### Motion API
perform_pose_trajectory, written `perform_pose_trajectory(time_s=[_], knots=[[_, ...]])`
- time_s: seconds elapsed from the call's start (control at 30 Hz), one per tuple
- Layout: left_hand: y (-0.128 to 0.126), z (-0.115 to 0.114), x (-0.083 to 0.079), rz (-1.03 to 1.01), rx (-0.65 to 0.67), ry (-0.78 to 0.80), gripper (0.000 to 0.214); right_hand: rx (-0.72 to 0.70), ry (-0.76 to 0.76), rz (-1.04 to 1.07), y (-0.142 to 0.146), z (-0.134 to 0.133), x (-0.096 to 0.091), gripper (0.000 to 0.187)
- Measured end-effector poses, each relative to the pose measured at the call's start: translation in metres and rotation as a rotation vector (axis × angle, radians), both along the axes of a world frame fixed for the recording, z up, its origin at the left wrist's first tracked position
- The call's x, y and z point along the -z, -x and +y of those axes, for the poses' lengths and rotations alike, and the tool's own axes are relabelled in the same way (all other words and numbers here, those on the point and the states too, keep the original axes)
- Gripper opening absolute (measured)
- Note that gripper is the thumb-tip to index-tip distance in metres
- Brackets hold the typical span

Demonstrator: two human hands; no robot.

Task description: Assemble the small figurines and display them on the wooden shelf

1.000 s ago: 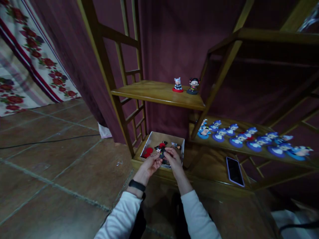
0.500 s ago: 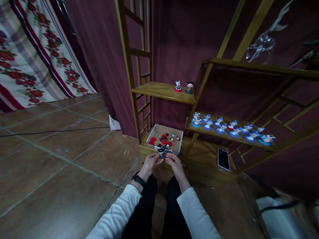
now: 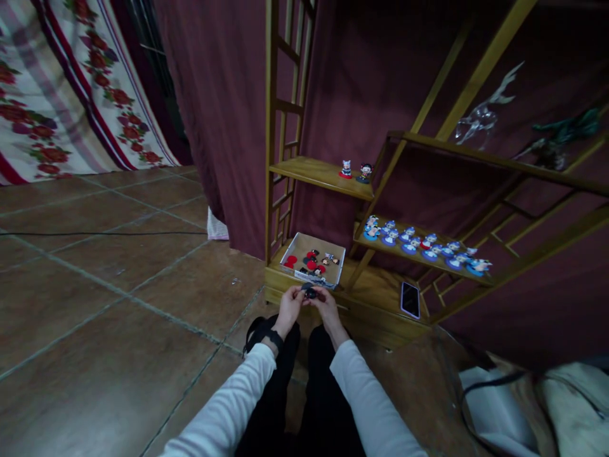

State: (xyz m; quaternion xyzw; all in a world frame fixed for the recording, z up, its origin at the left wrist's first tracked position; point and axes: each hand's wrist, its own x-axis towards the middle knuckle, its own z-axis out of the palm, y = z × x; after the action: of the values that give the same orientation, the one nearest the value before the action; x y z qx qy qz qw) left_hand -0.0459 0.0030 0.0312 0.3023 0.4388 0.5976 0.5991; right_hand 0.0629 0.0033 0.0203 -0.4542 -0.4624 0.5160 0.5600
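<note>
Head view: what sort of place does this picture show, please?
Probably an indoor display corner, though home or shop I cannot tell: a wooden shelf unit bears small figurines, a maroon curtain hangs there, and the floor is tiled.

Tiled floor (image 3: 118, 355), maroon drapes (image 3: 214, 114) and display shelf (image 3: 309, 170) suggest a home.

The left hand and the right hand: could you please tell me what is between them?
In the head view, a small dark figurine is between the left hand and the right hand, held by both.
</note>
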Motion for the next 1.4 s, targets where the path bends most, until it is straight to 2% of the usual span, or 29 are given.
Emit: perform_pose_trajectory(time_s=[0.17,0.33,0.43,0.6,1.07,1.4], knots=[[-0.001,0.002,0.005,0.004,-0.018,0.007,0.009,0.080,-0.053,-0.014,0.006,0.007,0.010,0.025],[0.001,0.008,0.008,-0.068,0.023,0.087,0.008,0.088,0.034,0.010,0.010,0.016,0.021,0.026],[0.002,0.012,0.010,-0.097,0.068,0.133,0.008,0.086,0.110,0.031,0.010,0.017,0.018,0.028],[0.004,0.017,0.016,-0.105,0.120,0.186,0.004,0.076,0.141,0.032,0.008,0.013,0.009,0.026],[0.008,0.018,0.018,0.031,0.193,0.208,0.008,0.054,0.103,0.005,0.001,0.019,0.026,0.029],[0.011,0.022,0.028,0.136,0.192,0.184,0.011,0.077,0.086,-0.071,0.004,0.025,0.040,0.021]])
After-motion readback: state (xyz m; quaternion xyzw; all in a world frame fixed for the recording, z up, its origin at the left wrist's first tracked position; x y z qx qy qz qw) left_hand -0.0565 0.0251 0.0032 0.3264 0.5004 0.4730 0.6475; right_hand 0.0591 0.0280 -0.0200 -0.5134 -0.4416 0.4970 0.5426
